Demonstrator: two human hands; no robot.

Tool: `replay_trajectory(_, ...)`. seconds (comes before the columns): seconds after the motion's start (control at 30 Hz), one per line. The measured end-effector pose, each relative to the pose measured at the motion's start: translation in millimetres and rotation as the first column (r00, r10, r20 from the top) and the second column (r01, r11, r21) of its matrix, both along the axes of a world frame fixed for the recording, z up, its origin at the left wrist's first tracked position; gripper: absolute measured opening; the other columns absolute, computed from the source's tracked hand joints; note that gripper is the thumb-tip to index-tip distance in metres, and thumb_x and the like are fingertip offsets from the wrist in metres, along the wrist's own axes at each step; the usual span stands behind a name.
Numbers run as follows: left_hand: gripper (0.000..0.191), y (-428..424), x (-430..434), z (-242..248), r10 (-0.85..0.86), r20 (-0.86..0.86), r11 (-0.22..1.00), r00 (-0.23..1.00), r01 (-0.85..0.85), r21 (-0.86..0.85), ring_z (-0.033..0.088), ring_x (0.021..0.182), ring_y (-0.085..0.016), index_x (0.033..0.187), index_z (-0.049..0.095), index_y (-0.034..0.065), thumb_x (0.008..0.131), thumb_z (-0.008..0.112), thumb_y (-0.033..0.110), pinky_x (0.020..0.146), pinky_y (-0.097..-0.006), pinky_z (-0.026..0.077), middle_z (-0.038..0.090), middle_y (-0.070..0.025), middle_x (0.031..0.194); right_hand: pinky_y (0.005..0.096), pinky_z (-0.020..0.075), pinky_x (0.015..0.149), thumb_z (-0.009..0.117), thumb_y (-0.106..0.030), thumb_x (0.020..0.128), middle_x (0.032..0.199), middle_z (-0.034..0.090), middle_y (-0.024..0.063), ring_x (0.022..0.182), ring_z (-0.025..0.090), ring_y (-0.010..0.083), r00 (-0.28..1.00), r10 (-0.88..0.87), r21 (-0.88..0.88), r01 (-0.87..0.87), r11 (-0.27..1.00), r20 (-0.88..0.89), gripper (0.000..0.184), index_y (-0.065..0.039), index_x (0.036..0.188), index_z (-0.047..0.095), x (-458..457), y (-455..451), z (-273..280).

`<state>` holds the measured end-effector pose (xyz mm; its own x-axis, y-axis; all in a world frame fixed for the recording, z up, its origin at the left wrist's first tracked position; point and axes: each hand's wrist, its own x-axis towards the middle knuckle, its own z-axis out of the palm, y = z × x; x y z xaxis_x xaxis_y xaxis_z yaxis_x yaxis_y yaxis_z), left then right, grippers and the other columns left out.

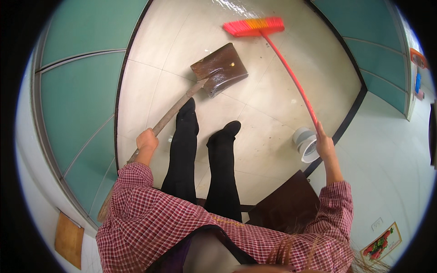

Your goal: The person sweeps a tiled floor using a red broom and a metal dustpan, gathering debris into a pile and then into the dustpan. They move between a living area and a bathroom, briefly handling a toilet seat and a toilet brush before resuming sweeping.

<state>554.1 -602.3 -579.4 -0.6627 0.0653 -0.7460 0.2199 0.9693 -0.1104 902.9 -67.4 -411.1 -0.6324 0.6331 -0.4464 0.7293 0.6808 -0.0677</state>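
My left hand [147, 140] grips the wooden handle of a shovel, whose flat brown blade [225, 70] rests on the tiled floor [211, 112] ahead of my feet. On the blade lies a small yellowish bit [233, 64]. In my right hand [324, 144] is the red stick of a broom [297, 76]. Its red and orange head [254, 26], slightly blurred, is beyond the shovel blade and apart from it. Small dark specks of dirt dot the tiles between the broom and my feet.
A white bucket [304, 143] is beside the right wall, just left of my right hand. Green panels [82, 88] line the left side, and more green panels [375, 51] the far right. A dark brown board-like piece [286, 204] is close by my right leg.
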Motion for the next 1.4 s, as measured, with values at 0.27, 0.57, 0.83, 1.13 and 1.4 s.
replay_trajectory(0.27,0.02,8.3,-28.7,13.9,-0.083,-0.034,0.997,0.996,0.083,-0.01,0.066,0.092,-0.03,0.098,0.065,0.0071,0.079,0.062,0.012,0.081,-0.0393,0.052,0.068,-0.0163,0.095,0.0258,0.0414,0.047,0.049,-0.014,0.095,0.061,0.046,-0.0003,0.05,0.049,0.0096,0.811,-0.57,-0.188,0.544,0.818,-0.134,0.043,-0.01,0.138,0.046,-15.9,-17.1,40.1)
replay_trajectory(0.57,0.019,-14.2,-26.7,13.8,-0.161,0.002,0.983,0.987,0.16,-0.093,0.066,0.094,-0.03,0.098,0.063,0.0068,0.081,0.059,0.013,0.083,-0.0398,0.051,0.068,-0.0162,0.098,0.0347,0.0453,0.039,0.048,-0.012,0.09,0.057,0.05,0.0069,0.042,0.052,0.0195,0.686,-0.722,-0.345,0.658,0.67,-0.094,0.021,0.003,0.105,0.05,-97.6,-1.0,-91.8)
replay_trajectory(0.83,0.017,-50.4,-27.0,24.2,-0.276,0.107,0.909,0.955,0.295,-0.293,0.066,0.097,-0.028,0.101,0.063,0.0074,0.085,0.059,0.012,0.081,-0.0388,0.053,0.068,-0.0125,0.102,0.0321,0.0458,0.038,0.046,-0.004,0.09,0.061,0.047,0.0028,0.042,0.048,0.0137,0.528,-0.745,-0.677,0.722,0.14,0.408,0.06,-0.011,0.146,0.024,-5.9,-290.6,-15.2)
replay_trajectory(1.13,0.021,-54.1,-61.8,-8.2,-0.101,-0.062,0.959,0.993,0.081,-0.271,0.066,0.096,-0.029,0.099,0.065,0.0113,0.079,0.066,0.016,0.08,-0.0389,0.053,0.068,-0.012,0.1,0.0211,0.0315,0.038,0.048,-0.006,0.092,0.061,0.041,-0.0029,0.044,0.036,0.0057,0.374,-0.757,-0.758,0.609,-0.236,0.536,0.062,-0.017,0.149,0.025,8.5,-310.3,95.0)
replay_trajectory(1.4,0.021,-47.8,-103.9,-1.6,-0.113,-0.22,0.994,0.969,0.108,-0.032,0.066,0.088,-0.031,0.095,0.064,0.0111,0.075,0.064,0.019,0.077,-0.041,0.052,0.069,-0.0131,0.09,0.0205,0.0288,0.041,0.057,-0.008,0.092,0.064,0.048,0.0019,0.046,0.036,0.0056,0.109,-0.957,-0.869,0.455,-0.193,0.27,0.048,-0.006,0.137,0.042,54.6,-379.5,94.1)
